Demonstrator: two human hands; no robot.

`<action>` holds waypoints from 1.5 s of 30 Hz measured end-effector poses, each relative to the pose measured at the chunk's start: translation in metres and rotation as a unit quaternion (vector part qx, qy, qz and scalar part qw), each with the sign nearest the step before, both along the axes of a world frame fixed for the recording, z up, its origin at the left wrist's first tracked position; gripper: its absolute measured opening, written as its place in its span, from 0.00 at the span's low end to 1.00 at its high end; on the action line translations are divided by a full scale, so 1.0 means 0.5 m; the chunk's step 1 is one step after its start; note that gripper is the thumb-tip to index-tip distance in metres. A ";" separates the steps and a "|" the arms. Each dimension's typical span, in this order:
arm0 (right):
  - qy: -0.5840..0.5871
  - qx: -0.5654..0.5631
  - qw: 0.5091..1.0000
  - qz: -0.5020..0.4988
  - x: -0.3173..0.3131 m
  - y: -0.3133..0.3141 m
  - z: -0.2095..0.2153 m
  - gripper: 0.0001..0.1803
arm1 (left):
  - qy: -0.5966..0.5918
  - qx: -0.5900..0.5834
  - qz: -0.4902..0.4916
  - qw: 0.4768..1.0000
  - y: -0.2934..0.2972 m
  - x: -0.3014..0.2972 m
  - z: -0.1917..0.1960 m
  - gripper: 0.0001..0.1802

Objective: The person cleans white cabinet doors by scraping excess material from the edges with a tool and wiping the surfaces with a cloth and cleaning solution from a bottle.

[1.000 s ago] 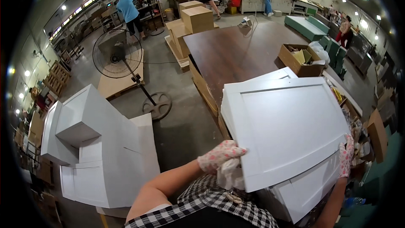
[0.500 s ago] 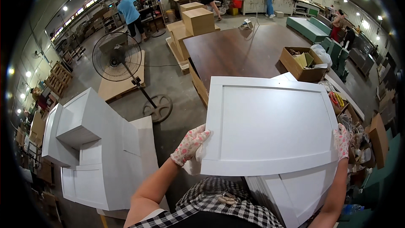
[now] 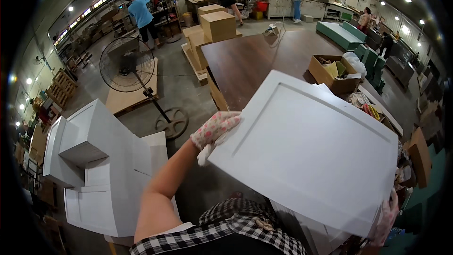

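A large white framed cabinet door [image 3: 306,156] is held up in front of me, tilted with its right side lower. My left hand [image 3: 216,131], in a white glove with pink spots, is closed round its left edge, and a bit of white cloth [image 3: 204,155] hangs below that hand. My right hand [image 3: 388,217], in a matching glove, grips the lower right edge; its fingers are partly hidden by the door. Beneath the door, more white panels [image 3: 302,224] lean in a stack, mostly covered.
A brown tabletop [image 3: 264,59] lies ahead, bearing a cardboard box [image 3: 332,82] of odds and ends. On the left stand a pedestal fan [image 3: 127,66] and white cabinets [image 3: 127,160]. Brown boxes [image 3: 218,26] are stacked farther off. Several people work in the background.
The door has turned clockwise and tilted, its right side dropping toward me. My right hand has moved down with it, while my left hand has risen slightly, still gripping the left edge.
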State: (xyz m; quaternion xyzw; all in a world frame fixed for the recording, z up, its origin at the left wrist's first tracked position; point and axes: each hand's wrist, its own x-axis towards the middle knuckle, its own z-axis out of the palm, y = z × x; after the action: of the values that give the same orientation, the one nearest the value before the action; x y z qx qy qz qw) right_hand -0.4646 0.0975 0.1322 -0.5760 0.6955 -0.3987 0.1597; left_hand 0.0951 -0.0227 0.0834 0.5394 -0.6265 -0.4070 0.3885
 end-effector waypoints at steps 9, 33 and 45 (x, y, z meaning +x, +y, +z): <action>0.058 -0.002 0.974 -0.220 0.115 0.273 -0.075 0.29 | -0.037 0.032 -0.165 0.985 -0.287 -0.089 0.035 0.23; -0.011 -0.066 0.981 0.184 0.247 -0.057 0.065 0.39 | 0.409 -0.219 -0.113 0.878 -0.112 -0.354 0.231 0.19; -0.182 -0.078 0.970 0.143 0.144 -0.291 -0.038 0.33 | -0.165 -0.334 -0.331 0.867 -0.027 -0.293 0.029 0.36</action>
State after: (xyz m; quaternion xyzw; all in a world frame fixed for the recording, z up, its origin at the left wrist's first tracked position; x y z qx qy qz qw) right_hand -0.3925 -0.0478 0.1130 -0.5977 0.5319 -0.5230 0.2938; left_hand -0.0514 -0.0365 0.0978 0.1976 -0.9218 -0.1837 0.2786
